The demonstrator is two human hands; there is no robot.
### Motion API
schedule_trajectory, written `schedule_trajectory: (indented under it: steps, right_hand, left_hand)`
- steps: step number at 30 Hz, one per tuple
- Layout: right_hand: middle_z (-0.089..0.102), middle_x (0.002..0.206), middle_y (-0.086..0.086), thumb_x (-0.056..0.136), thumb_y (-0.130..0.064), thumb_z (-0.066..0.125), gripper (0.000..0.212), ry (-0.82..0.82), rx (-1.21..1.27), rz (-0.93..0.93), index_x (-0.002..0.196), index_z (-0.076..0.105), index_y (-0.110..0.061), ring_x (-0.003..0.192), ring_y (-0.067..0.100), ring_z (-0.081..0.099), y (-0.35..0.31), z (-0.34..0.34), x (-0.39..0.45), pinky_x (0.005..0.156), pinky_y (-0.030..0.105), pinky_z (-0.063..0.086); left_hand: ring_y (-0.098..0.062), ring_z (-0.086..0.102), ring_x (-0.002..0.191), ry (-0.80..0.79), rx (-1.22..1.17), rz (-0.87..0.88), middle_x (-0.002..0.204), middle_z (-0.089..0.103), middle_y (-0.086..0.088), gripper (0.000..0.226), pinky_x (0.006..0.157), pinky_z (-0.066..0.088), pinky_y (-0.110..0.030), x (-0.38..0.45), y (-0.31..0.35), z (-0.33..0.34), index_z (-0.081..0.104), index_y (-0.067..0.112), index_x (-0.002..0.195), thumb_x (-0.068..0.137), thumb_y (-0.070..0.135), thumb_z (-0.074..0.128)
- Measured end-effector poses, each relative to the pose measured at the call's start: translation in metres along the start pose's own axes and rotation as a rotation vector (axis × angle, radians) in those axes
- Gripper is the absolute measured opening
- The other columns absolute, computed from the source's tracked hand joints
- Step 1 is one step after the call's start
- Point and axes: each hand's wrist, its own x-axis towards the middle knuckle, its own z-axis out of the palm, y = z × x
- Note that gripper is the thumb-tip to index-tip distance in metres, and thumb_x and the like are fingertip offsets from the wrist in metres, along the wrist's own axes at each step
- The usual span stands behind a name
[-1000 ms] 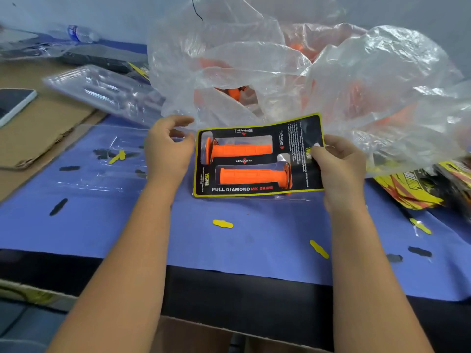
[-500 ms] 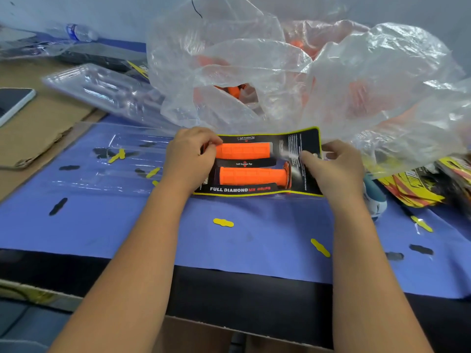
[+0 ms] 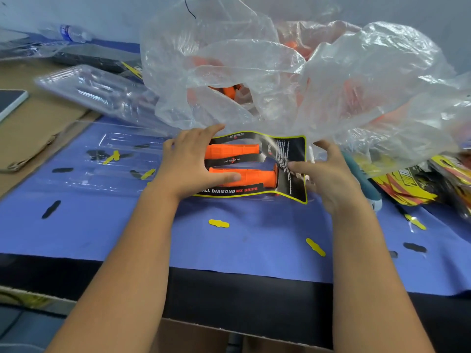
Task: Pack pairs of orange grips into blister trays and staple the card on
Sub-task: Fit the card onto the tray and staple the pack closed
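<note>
A black card with a yellow border (image 3: 293, 149) lies on the blue mat (image 3: 229, 245), just below a clear bag. Two orange grips show through its windows, an upper grip (image 3: 234, 150) and a lower grip (image 3: 257, 177). My left hand (image 3: 186, 166) lies flat on the card's left part, fingers straight and thumb on the lower grip. My right hand (image 3: 328, 177) pinches the card's right edge, thumb on top. The blister tray under the card is mostly hidden.
A big clear bag of orange grips (image 3: 305, 72) overhangs the card from behind. Empty blister trays (image 3: 102, 90) lie at the back left, a phone (image 3: 10, 100) at the far left. A teal tool (image 3: 364, 179) and printed cards (image 3: 407, 184) sit on the right. Yellow scraps (image 3: 218, 223) dot the mat.
The card with the grips came down from the air onto the mat. My left hand slid from the card's left edge onto its face and flattened. My right hand stayed at the right edge.
</note>
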Motion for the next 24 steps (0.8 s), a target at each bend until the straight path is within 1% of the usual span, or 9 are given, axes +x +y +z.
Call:
schedule_trajectory:
  steps: [3,5,7,9,11,13,15,19,24]
  right_hand:
    - [0.059,0.073,0.004,0.081,0.005,0.067,0.057,-0.008,0.129,0.021,0.128,0.046,-0.02,0.049,0.008,0.058,-0.002,0.0,0.0,0.051,0.023,0.049]
    - [0.06,0.071,0.005,0.082,-0.01,0.065,0.04,-0.054,0.217,0.046,0.12,0.054,-0.01,0.053,0.015,0.053,-0.005,0.004,0.0,0.054,0.028,0.042]
    - [0.063,0.075,0.006,0.077,-0.028,0.064,0.037,-0.139,0.252,0.076,0.108,0.064,-0.008,0.065,0.022,0.05,-0.007,0.01,-0.002,0.057,0.03,0.038]
    - [0.067,0.076,0.001,0.085,-0.037,0.062,0.027,-0.199,0.229,0.076,0.096,0.068,-0.013,0.067,0.021,0.056,-0.007,0.016,-0.005,0.057,0.028,0.045]
    - [0.072,0.081,0.003,0.092,-0.041,0.057,0.028,-0.254,0.217,0.065,0.097,0.071,-0.017,0.07,0.019,0.066,-0.005,0.02,-0.005,0.059,0.027,0.053]
    - [0.074,0.097,0.013,0.093,-0.038,0.059,0.029,-0.291,0.241,0.08,0.105,0.072,-0.015,0.085,0.026,0.07,-0.003,0.025,-0.006,0.073,0.038,0.059]
    - [0.07,0.11,0.021,0.091,-0.024,0.064,0.026,-0.298,0.264,0.101,0.112,0.07,-0.008,0.099,0.035,0.068,0.0,0.032,-0.009,0.083,0.049,0.058]
    - [0.074,0.094,0.012,0.091,0.002,0.059,0.022,-0.24,0.2,0.029,0.109,0.068,-0.007,0.085,0.029,0.07,0.007,0.038,-0.01,0.071,0.037,0.06]
    - [0.072,0.103,0.013,0.092,0.005,0.055,0.031,-0.201,0.21,-0.084,0.113,0.065,-0.016,0.091,0.029,0.069,0.008,0.039,-0.006,0.081,0.048,0.058]
  left_hand:
    - [-0.018,0.031,0.133,0.004,0.073,0.008,0.135,0.046,0.01,0.102,0.11,0.02,-0.053,-0.002,0.003,-0.001,0.028,0.049,0.142,0.05,0.091,0.045]
    - [-0.017,0.031,0.131,0.054,0.11,0.036,0.133,0.048,0.011,0.095,0.111,0.014,-0.057,-0.002,0.01,-0.001,0.035,0.047,0.139,0.055,0.091,0.039]
    - [-0.017,0.034,0.128,0.085,0.147,0.095,0.13,0.051,0.011,0.09,0.111,0.012,-0.057,-0.002,0.021,0.001,0.041,0.044,0.137,0.06,0.09,0.035]
    - [-0.016,0.037,0.128,0.059,0.17,0.156,0.131,0.05,0.01,0.092,0.111,0.013,-0.056,-0.003,0.033,0.006,0.043,0.043,0.137,0.06,0.092,0.033]
    - [-0.016,0.037,0.13,0.011,0.215,0.213,0.136,0.047,0.008,0.096,0.111,0.015,-0.056,-0.004,0.042,0.012,0.042,0.044,0.138,0.057,0.094,0.032]
    - [-0.016,0.036,0.132,-0.02,0.238,0.246,0.141,0.043,0.007,0.097,0.112,0.016,-0.055,-0.004,0.046,0.016,0.042,0.046,0.138,0.055,0.094,0.031]
    - [-0.015,0.036,0.133,-0.027,0.228,0.258,0.141,0.043,0.008,0.097,0.112,0.018,-0.053,-0.003,0.045,0.016,0.04,0.046,0.139,0.055,0.093,0.033]
    - [-0.016,0.039,0.131,0.005,0.148,0.259,0.139,0.046,0.007,0.094,0.111,0.022,-0.048,-0.003,0.042,0.015,0.037,0.041,0.143,0.062,0.089,0.035]
    - [-0.017,0.042,0.132,0.067,0.022,0.279,0.141,0.049,0.004,0.072,0.112,0.023,-0.047,-0.002,0.044,0.012,0.046,0.032,0.14,0.079,0.068,0.037]
